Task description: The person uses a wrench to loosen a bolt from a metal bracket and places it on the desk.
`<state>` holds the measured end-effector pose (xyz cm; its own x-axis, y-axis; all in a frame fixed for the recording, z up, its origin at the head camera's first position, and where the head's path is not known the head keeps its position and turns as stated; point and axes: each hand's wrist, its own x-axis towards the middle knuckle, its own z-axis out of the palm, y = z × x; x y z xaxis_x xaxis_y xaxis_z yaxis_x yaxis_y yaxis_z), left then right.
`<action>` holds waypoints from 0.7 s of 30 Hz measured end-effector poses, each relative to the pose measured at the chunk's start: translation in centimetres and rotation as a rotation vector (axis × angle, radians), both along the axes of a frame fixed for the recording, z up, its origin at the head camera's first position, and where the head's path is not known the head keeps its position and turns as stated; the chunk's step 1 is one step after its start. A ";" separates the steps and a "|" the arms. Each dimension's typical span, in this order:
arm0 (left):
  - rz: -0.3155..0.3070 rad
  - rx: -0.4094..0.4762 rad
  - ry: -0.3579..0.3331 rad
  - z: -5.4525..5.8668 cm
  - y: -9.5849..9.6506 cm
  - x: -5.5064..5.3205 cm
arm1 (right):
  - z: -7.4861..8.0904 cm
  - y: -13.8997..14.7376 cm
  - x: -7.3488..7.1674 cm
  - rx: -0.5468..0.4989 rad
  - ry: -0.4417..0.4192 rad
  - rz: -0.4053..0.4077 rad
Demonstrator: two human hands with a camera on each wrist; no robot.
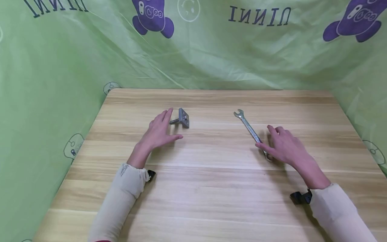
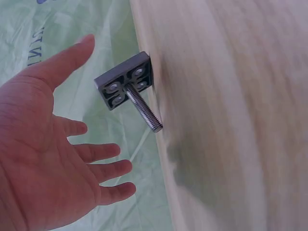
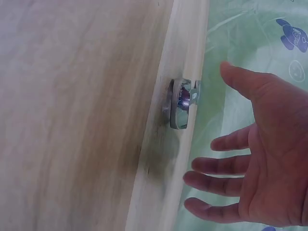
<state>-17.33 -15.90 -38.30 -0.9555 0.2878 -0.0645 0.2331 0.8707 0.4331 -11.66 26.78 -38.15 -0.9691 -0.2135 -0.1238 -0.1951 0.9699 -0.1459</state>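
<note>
A grey square plate with a threaded rod (image 1: 183, 118) rests tilted on the table, left of the middle in the head view. The left wrist view shows the rod of this plate piece (image 2: 126, 81) pointing toward the palm side. My left hand (image 1: 158, 130) is just left of it, fingers spread and thumb out, holding nothing. A silver combination wrench (image 1: 250, 129) lies slantwise at the right, its open end away from me. Above its ring end, my right hand (image 1: 284, 144) hovers with fingers loosely extended; its thumb overlaps the handle in the head view. The ring end (image 3: 180, 103) appears apart from the fingers in the right wrist view.
The wooden table (image 1: 193, 188) has a far edge against a green printed curtain (image 1: 193, 57), which also hangs along both sides. A dark wrist camera (image 1: 300, 197) sits at the right cuff, and another (image 1: 151, 175) at the left cuff.
</note>
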 end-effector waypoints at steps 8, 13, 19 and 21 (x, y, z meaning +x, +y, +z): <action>0.015 0.047 -0.061 -0.6 0.5 -1.2 | -0.5 -0.4 -0.7 -0.001 -0.060 -0.017; 0.027 0.059 -0.106 -0.7 0.8 -1.7 | -0.6 -0.8 -1.0 -0.007 -0.067 -0.038; 0.026 0.069 -0.132 -1.1 0.8 -2.6 | -0.9 -1.4 -1.6 -0.031 -0.032 -0.055; 0.024 0.079 -0.142 -1.2 0.8 -2.9 | -1.1 -1.7 -1.8 -0.038 -0.028 -0.062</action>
